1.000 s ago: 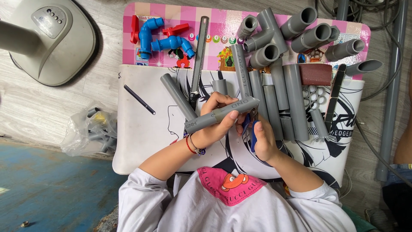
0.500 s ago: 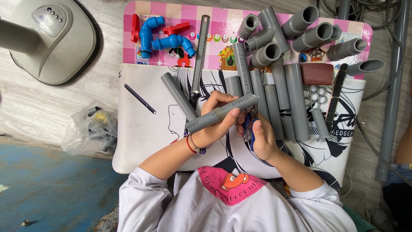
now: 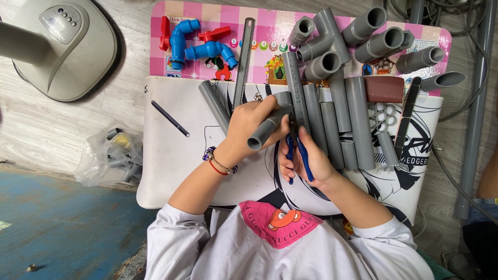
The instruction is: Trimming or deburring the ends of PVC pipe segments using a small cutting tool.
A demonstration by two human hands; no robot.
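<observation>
My left hand (image 3: 248, 124) grips a short grey plastic pipe (image 3: 265, 129), its open end pointing toward me. My right hand (image 3: 305, 162) is closed on the blue handles of a plier-like tool (image 3: 298, 151), whose jaws sit at the pipe's far end. Both hands hover over a white printed board (image 3: 171, 166) on my lap. Just beyond my fingers lie several grey pipe lengths (image 3: 340, 116) side by side.
A pink checkered mat (image 3: 270, 31) holds blue valves with red handles (image 3: 205, 46), grey elbow and tee fittings (image 3: 332, 36), a metal file (image 3: 243, 62) and a brown block (image 3: 384, 89). A black pen (image 3: 169, 118) lies left. A fan base (image 3: 67, 46) and plastic bag (image 3: 111, 153) are on the floor.
The pipe in my left hand has swung from lying crosswise to pointing its open end toward me. My right hand with the blue-handled tool has stayed close under it.
</observation>
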